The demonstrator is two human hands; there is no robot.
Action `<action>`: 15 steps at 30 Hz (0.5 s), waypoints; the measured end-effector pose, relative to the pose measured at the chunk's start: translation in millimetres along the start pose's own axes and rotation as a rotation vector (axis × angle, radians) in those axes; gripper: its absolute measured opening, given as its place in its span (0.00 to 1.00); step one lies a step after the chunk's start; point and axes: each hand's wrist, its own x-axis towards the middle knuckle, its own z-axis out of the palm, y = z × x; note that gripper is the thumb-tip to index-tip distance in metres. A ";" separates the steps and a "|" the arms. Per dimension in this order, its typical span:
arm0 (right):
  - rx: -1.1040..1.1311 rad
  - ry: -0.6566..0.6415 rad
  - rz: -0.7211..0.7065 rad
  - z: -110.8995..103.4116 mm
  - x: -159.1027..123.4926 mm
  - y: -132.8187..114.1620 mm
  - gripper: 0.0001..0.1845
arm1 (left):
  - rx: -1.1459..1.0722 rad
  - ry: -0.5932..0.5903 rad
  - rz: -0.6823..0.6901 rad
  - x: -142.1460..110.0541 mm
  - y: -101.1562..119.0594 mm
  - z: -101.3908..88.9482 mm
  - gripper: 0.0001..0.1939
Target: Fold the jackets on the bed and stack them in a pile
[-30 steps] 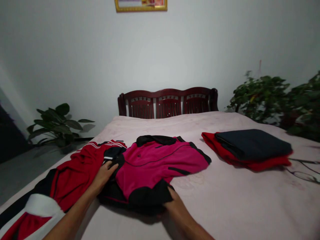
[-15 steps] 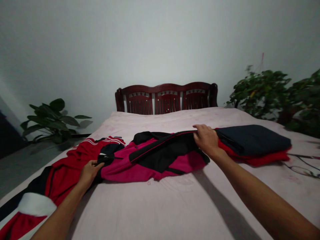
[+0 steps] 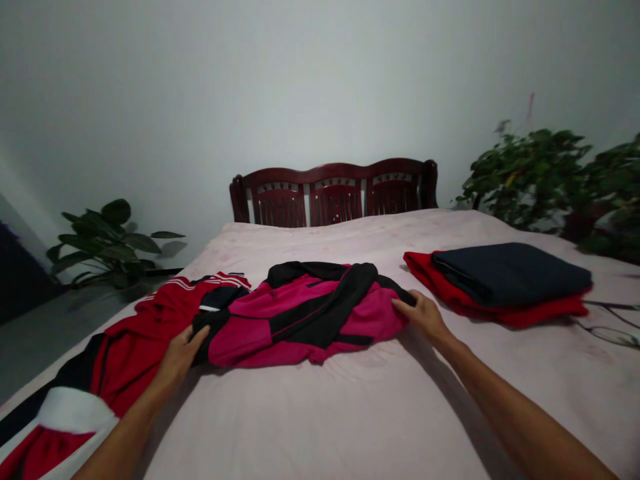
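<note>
Far left: broad-leaved potted plant (image 3: pixel 107 243) on grey floor, just beside the bed. Next, along the near left of the bed: red garment (image 3: pixel 135 353) with black and white panels and white-striped trim, lying rumpled on a pale pink bedsheet (image 3: pixel 320 417). Left hand (image 3: pixel 177 360) just right of that garment, fingers (image 3: pixel 197 340) slightly spread and curled, tips at the black trim on the left edge of the jacket; grip on the cloth not confirmable from this view. Centre of bed: magenta and black jacket (image 3: pixel 300 313), folded over on itself, black band lying diagonally across the magenta body. Behind it, against the wall: dark red wooden headboard (image 3: pixel 335 197). Right hand (image 3: pixel 423 317) at the right edge of the jacket, fingers (image 3: pixel 405 305) extended, open and resting on the cloth, no pinch evident. Further right, well apart from the jacket: folded navy cloth (image 3: pixel 510 273) on top of folded red cloth (image 3: pixel 450 287). Far right: eyeglasses (image 3: pixel 607 337) on the sheet, leafy plants (image 3: pixel 525 177) beyond the bed.
</note>
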 end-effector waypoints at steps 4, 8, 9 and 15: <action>0.058 0.031 0.087 -42.8 27.3 0.6 0.26 | 0.167 0.059 0.139 10.2 1.7 -25.0 0.22; -0.255 -0.237 0.205 -60.4 22.9 34.5 0.24 | 0.403 -0.089 0.184 3.6 -30.2 -31.5 0.22; -0.307 -0.269 0.213 -58.7 15.4 43.4 0.25 | 0.487 -0.123 0.179 -0.9 -39.6 -30.8 0.21; -0.116 -0.214 0.154 -49.9 -31.2 68.9 0.29 | 0.928 0.004 0.307 -38.8 -45.2 -28.1 0.25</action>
